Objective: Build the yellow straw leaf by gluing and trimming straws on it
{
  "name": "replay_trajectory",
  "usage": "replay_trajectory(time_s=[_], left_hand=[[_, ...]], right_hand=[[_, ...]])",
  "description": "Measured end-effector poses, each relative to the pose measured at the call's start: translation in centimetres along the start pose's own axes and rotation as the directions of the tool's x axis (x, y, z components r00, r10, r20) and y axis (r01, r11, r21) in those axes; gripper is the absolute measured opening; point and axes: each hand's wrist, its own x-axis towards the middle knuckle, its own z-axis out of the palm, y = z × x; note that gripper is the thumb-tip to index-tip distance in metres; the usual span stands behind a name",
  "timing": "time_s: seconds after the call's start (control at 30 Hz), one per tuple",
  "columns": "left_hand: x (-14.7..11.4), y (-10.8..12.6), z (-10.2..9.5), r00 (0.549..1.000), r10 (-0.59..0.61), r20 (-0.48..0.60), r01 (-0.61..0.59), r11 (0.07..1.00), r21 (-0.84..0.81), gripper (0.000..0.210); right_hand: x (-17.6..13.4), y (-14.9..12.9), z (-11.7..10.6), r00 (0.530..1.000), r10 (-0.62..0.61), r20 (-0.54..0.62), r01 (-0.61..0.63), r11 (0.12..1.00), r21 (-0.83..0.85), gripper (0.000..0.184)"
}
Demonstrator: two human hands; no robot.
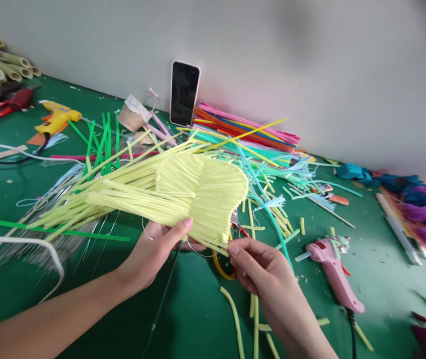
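A pale yellow panel of pipe cleaners (213, 194), laid side by side in a heart-like or wing-like shape, is held up above the table. On its left side, long loose pipe-cleaner ends fan out. My left hand (156, 249) grips the lower edge, thumb on top and fingers underneath. At the lower right corner, my right hand (256, 262) pinches the end of a pipe cleaner between thumb and forefinger. Scissors with yellow and red handles (222, 267) lie partly hidden behind the panel. A thin wire loop shows below it.
A pink glue gun (334, 274) lies on the right, and a yellow glue gun (58, 118) at the left. A phone (185, 93) leans against the wall beside bundled coloured pipe cleaners (250, 127). Pliers (14, 102), bamboo tubes (3, 62) and cut scraps surround the green table (194, 324).
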Motion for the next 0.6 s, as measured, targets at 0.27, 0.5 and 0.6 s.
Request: replay_trajectory(time_s=[0.27,0.5,0.6], left_hand=[[0.1,-0.03,0.14,0.999,0.012,-0.031,-0.012,1.0,-0.004,0.042],[-0.03,0.2,0.12,0.999,0.017,-0.034,-0.017,1.0,-0.009,0.034],[-0.11,0.31,0.11,1.0,0.012,-0.028,-0.012,1.0,-0.005,0.031]], right_hand=[[-0.06,-0.13,0.17,1.0,0.024,-0.005,-0.023,0.995,0.093,0.035],[0.03,-0.5,-0.08,0.992,0.062,0.106,-0.087,0.963,0.253,0.028],[0.06,-0.62,0.05,0.986,0.073,0.149,-0.117,0.944,0.308,0.024]])
